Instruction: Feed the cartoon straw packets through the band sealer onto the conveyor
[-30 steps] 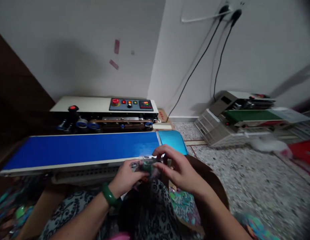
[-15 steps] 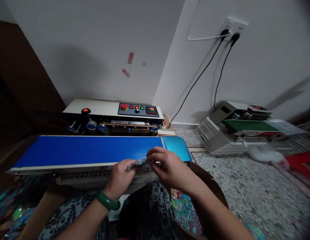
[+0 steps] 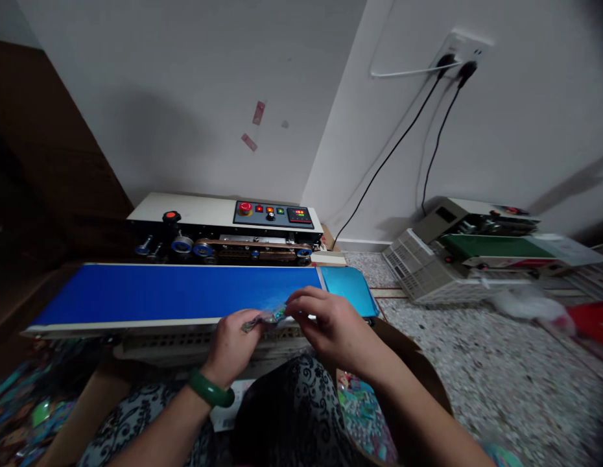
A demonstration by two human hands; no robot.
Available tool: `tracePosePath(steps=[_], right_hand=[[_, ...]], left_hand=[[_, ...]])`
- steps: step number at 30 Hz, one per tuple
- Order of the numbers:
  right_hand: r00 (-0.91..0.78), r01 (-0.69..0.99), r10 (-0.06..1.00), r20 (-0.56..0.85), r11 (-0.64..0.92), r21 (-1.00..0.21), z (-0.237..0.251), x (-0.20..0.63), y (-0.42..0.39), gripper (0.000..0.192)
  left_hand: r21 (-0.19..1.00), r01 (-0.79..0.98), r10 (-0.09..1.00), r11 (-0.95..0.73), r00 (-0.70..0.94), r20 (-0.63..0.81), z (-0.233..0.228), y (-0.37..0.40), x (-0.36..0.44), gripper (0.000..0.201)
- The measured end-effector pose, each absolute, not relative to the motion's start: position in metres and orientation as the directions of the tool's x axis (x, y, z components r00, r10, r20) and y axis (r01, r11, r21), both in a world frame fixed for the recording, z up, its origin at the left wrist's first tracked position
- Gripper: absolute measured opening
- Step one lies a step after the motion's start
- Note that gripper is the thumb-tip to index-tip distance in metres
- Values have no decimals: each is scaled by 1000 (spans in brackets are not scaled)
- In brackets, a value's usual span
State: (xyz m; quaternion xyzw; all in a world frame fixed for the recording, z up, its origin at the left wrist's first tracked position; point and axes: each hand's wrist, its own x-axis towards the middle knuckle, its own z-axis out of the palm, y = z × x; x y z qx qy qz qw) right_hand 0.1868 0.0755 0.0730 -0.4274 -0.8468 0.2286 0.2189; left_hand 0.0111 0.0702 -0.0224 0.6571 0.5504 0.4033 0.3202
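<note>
Head view: the left hand (image 3: pixel 231 344), wearing a green bangle (image 3: pixel 210 390) at the wrist, and the right hand (image 3: pixel 331 324) together hold a small, flat, glossy packet with multicoloured print (image 3: pixel 265 318) at the near edge of the long blue conveyor belt (image 3: pixel 175 292) of a white band-sealing machine with a grey control panel (image 3: pixel 275 214). The fingers of both hands are pinched closed on the packet, the left at one end, the right at the other; the packet hangs just above the belt's near rim, and whether it touches the belt cannot be told. The packet appears thin and crinkled, with a reflective film surface; its print is too blurred to read. Judged risks: a slippery film held only at its ends may twist or slide out of the pinch; a mouth that is not laid flat may crease; fingers held close to the belt and the rollers behind it could be caught. More printed packets lie in a brown cardboard box (image 3: pixel 418 370) beside the patterned lap (image 3: pixel 292 415). A second sealing machine with a green belt (image 3: pixel 476 250) stands well apart on the speckled floor (image 3: pixel 500 363), and two black cables (image 3: pixel 403 136) run up to a wall socket.
</note>
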Motion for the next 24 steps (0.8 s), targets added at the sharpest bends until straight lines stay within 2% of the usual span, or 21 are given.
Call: tracePosePath(steps=[5, 7, 11, 13, 16, 21, 24], right_hand=[[-544, 673, 827, 143, 531, -515, 74, 185, 76, 22], [-558, 695, 819, 133, 549, -464, 72, 183, 77, 23], [-635, 724, 768, 84, 629, -281, 65, 177, 78, 20], [-651, 725, 756, 66, 646, -238, 62, 174, 79, 18], [-658, 693, 750, 70, 640, -331, 58, 175, 83, 15], [-524, 578, 835, 168, 494, -650, 52, 187, 92, 8], [-496, 541, 852, 167, 453, -708, 47, 192, 94, 9]], left_hand=[[814, 472, 939, -339, 121, 321, -28, 69, 10, 23], [801, 482, 933, -355, 130, 335, -29, 69, 11, 26], [843, 477, 968, -249, 143, 205, -29, 70, 13, 25], [860, 473, 978, -191, 161, 129, -28, 71, 14, 23], [893, 435, 985, -115, 167, 45, -28, 72, 15, 16], [938, 289, 955, 192, 165, -246, -23, 74, 19, 6], [932, 225, 924, 283, 197, -328, -19, 75, 22, 8]])
